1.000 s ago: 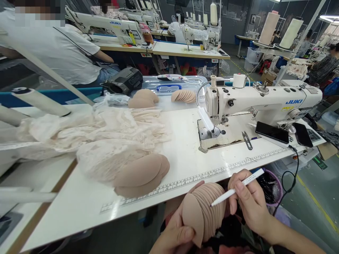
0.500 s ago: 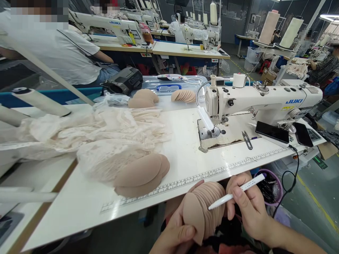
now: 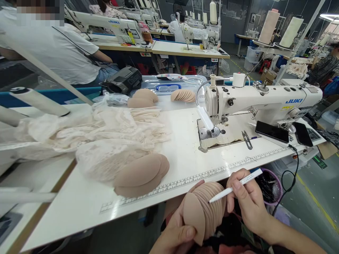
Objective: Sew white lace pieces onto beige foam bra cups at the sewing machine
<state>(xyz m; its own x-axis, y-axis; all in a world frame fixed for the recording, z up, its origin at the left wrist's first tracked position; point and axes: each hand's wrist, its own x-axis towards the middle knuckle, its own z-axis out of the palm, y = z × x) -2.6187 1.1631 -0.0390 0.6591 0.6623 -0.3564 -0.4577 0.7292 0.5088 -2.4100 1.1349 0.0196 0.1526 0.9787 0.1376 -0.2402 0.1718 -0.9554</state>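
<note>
My left hand (image 3: pixel 180 229) is closed round a fanned stack of beige oval pads (image 3: pixel 194 215), below the table's front edge. A white pen (image 3: pixel 243 180) is pinched between the thumb and fingers of my right hand (image 3: pixel 247 197); its tip points down-left at the edges of the fanned pads. Whether the tip touches them I cannot tell. More beige pads (image 3: pixel 140 173) lie on the white table at the left, beside cream lace fabric (image 3: pixel 106 127).
A white sewing machine (image 3: pixel 243 98) stands at the right, with thread snips (image 3: pixel 247 140) and a phone (image 3: pixel 272 132) near it. Two smaller pad piles lie at the back by a clear plastic lid (image 3: pixel 169 83). A person in white (image 3: pixel 60 53) sits at upper left.
My right hand and the pen have shifted slightly, the pen's tip now a little higher over the pads. My left hand holds the stack as before.
</note>
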